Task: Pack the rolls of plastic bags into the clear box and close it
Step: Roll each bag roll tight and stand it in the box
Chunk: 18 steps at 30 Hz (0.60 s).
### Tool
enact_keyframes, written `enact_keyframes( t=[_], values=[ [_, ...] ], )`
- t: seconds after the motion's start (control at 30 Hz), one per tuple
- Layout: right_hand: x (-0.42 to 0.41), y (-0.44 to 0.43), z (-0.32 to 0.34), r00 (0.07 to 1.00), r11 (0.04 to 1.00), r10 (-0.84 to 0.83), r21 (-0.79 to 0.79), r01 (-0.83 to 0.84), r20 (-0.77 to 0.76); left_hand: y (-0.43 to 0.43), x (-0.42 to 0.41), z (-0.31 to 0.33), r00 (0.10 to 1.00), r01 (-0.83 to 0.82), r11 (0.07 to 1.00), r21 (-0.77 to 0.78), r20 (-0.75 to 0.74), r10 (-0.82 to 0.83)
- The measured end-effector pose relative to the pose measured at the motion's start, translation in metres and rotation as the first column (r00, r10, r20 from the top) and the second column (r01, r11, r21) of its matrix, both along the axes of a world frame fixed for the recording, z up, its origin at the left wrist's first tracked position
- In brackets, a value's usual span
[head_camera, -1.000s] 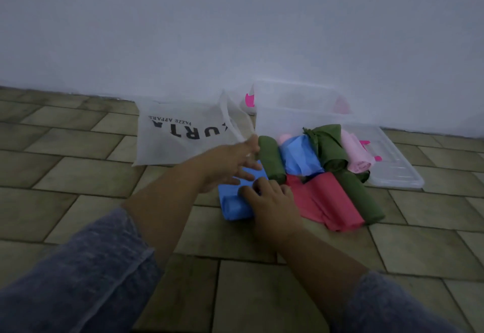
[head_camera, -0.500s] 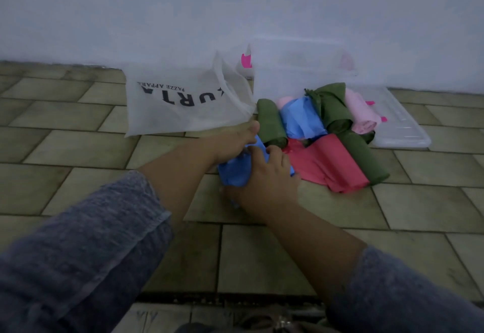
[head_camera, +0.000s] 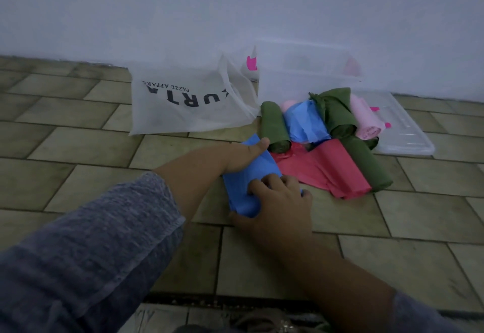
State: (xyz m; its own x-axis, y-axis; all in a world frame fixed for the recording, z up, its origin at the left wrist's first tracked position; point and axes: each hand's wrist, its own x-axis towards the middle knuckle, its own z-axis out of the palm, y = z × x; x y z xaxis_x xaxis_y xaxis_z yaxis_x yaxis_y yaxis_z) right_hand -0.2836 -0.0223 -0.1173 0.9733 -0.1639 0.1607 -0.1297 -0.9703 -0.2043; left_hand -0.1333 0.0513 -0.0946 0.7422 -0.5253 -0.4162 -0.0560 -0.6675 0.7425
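Note:
A blue plastic bag roll (head_camera: 246,180) lies partly unrolled on the tiled floor, and both hands are on it. My left hand (head_camera: 243,156) presses its far flat end, while my right hand (head_camera: 277,201) grips its rolled near end. Behind it is a pile: a green roll (head_camera: 273,129), another blue roll (head_camera: 303,121), a red bag (head_camera: 330,169), more green bags (head_camera: 337,112) and a pink roll (head_camera: 366,123). The clear box (head_camera: 301,78) stands open against the wall. Its lid (head_camera: 403,133) lies flat to the right.
A white non-woven shopping bag (head_camera: 188,102) with black lettering stands left of the box. The white wall runs close behind. Tiled floor stretches to the left and right of the pile.
The view dropped and came nearer. My right hand went from resting on the blue roll to gripping its near end, and the roll was drawn toward me while my left hand kept its far end down.

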Motion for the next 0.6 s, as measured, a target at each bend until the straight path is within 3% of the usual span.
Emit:
enact_keyframes(
  t=[0.13, 0.27, 0.4, 0.53, 0.6],
  values=[
    [-0.002, -0.020, 0.010, 0.982, 0.987, 0.156, 0.060, -0.150, -0.109, -0.001, 0.000, -0.003, 0.998, -0.034, 0.999, -0.009, 0.042, 0.035],
    [0.001, -0.046, 0.023, 0.967, 0.938, 0.234, 0.287, -0.197, -0.101, 0.001, -0.009, 0.000, 0.999, 0.025, 0.998, 0.058, 0.046, -0.028],
    [0.008, -0.058, 0.025, 0.946, 0.894, 0.310, 0.370, -0.254, -0.099, 0.014, -0.022, 0.016, 0.955, 0.115, 0.993, 0.023, 0.272, -0.117],
    [0.013, -0.066, 0.022, 0.936, 0.859, 0.341, 0.435, -0.272, -0.088, 0.031, -0.041, 0.020, 0.895, 0.307, 0.916, 0.258, 0.248, -0.370],
    [0.016, -0.069, 0.021, 0.933, 0.830, 0.343, 0.501, -0.245, -0.112, 0.035, -0.048, 0.011, 0.879, 0.314, 0.895, 0.318, 0.257, -0.401]
  ],
)
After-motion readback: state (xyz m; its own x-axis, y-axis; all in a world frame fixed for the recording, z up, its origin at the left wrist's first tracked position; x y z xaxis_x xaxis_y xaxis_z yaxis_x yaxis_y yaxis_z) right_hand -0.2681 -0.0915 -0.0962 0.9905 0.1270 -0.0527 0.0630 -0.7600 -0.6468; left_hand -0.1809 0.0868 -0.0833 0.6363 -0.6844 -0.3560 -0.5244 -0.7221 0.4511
